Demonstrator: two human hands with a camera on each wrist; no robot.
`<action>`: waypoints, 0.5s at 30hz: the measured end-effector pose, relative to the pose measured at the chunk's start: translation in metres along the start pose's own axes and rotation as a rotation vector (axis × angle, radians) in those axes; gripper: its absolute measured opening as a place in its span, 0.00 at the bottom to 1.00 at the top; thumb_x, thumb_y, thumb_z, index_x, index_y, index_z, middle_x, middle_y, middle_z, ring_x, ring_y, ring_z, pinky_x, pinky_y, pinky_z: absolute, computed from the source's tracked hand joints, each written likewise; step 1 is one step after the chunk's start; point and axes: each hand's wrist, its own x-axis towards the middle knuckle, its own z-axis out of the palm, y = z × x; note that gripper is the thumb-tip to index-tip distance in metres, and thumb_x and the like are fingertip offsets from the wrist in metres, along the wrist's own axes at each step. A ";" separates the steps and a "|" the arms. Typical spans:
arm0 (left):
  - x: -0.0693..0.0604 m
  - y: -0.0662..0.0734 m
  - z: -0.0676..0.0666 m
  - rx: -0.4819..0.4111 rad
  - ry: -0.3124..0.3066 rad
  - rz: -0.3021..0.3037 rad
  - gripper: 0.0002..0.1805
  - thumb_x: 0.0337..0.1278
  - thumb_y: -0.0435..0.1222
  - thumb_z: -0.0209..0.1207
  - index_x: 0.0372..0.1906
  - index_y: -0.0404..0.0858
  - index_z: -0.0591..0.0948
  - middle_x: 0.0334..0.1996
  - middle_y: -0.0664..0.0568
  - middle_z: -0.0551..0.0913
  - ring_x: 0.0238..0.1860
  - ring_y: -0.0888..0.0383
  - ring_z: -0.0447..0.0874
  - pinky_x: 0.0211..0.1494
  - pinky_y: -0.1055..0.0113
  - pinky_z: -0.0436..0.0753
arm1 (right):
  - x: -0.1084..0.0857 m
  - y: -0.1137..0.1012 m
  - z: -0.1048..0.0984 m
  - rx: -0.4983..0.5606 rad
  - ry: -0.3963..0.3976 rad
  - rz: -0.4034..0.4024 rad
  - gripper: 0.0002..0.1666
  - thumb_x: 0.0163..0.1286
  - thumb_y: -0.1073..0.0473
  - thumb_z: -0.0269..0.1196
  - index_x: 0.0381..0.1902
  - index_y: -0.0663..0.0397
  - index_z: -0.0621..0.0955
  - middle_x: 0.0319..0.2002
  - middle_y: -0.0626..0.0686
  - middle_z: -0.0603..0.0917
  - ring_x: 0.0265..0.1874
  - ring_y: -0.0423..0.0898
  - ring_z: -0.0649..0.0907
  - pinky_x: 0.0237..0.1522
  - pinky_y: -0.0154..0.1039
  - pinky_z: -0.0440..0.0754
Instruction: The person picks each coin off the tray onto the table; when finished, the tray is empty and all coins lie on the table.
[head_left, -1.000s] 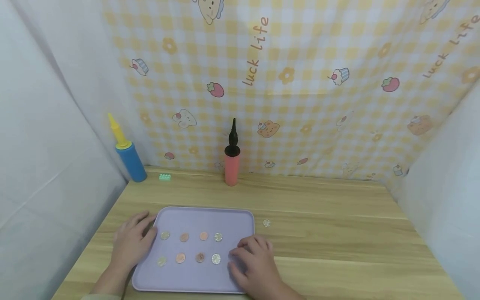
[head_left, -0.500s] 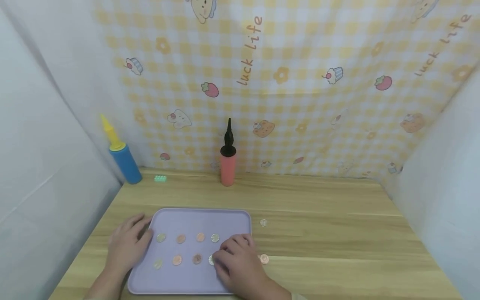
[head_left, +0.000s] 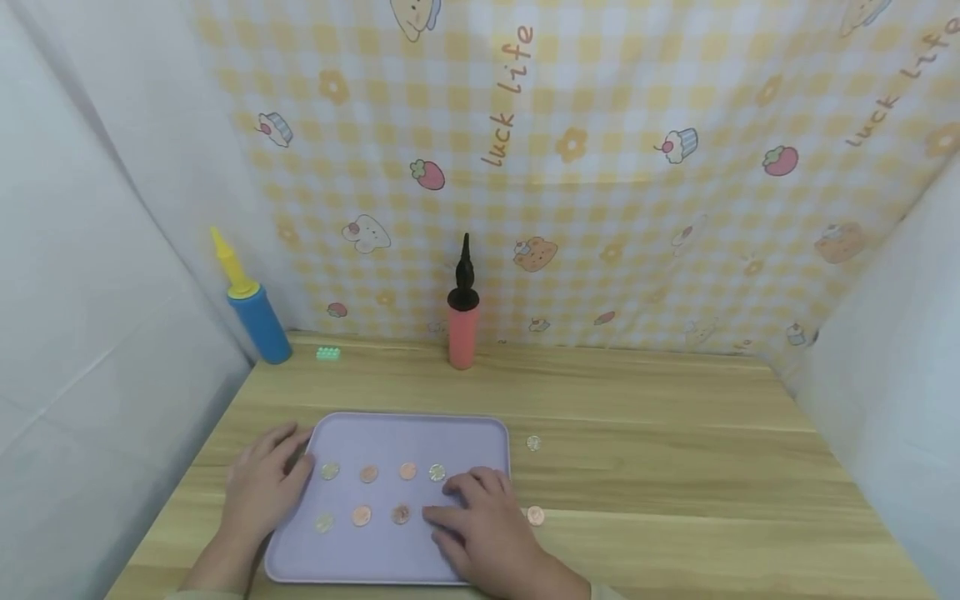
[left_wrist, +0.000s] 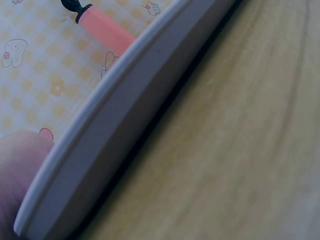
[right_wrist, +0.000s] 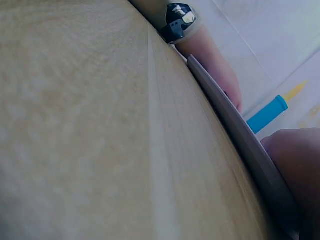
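A lilac tray (head_left: pixel 375 562) lies on the wooden table, with several coins spread over it in two rows. My left hand (head_left: pixel 264 487) rests at the tray's left rim, thumb on the edge. My right hand (head_left: pixel 491 529) reaches over the right rim, index finger and thumb apart, just right of a brown coin (head_left: pixel 401 514). A silver coin (head_left: pixel 437 473) lies close above those fingers. The lower silver coin is hidden at the right fingertips; whether they pinch it cannot be seen. In the right wrist view, the left hand (right_wrist: pixel 220 70) touches the far rim.
On the table right of the tray lie a silver coin (head_left: pixel 533 443) and a copper coin (head_left: pixel 535 516). A pink hand pump (head_left: pixel 462 337), a blue hand pump (head_left: pixel 260 325) and a small green toy brick (head_left: pixel 327 353) stand along the back near the patterned curtain (head_left: pixel 600 208).
My right hand has moved left over the tray, covering the lower right silver coin and uncovering a copper coin on the table. The left hand stays at the rim.
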 end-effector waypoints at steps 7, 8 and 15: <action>0.000 -0.001 0.000 -0.005 0.001 -0.004 0.24 0.79 0.44 0.55 0.68 0.33 0.81 0.73 0.30 0.70 0.71 0.22 0.63 0.68 0.21 0.56 | 0.001 -0.002 0.002 0.051 0.103 0.128 0.15 0.57 0.43 0.80 0.37 0.37 0.88 0.47 0.40 0.81 0.54 0.44 0.74 0.60 0.51 0.68; -0.001 -0.001 0.000 -0.005 0.005 -0.003 0.24 0.78 0.43 0.55 0.68 0.34 0.81 0.73 0.30 0.71 0.71 0.22 0.63 0.68 0.20 0.56 | 0.000 -0.002 0.002 0.056 0.114 0.141 0.15 0.55 0.43 0.81 0.36 0.38 0.88 0.46 0.40 0.81 0.53 0.44 0.74 0.59 0.51 0.68; 0.000 0.001 0.000 -0.015 0.016 0.004 0.24 0.78 0.43 0.55 0.67 0.34 0.81 0.73 0.29 0.71 0.70 0.21 0.63 0.68 0.20 0.56 | -0.001 -0.003 0.001 0.089 0.145 0.207 0.18 0.50 0.42 0.84 0.32 0.37 0.87 0.44 0.38 0.79 0.52 0.43 0.73 0.59 0.51 0.65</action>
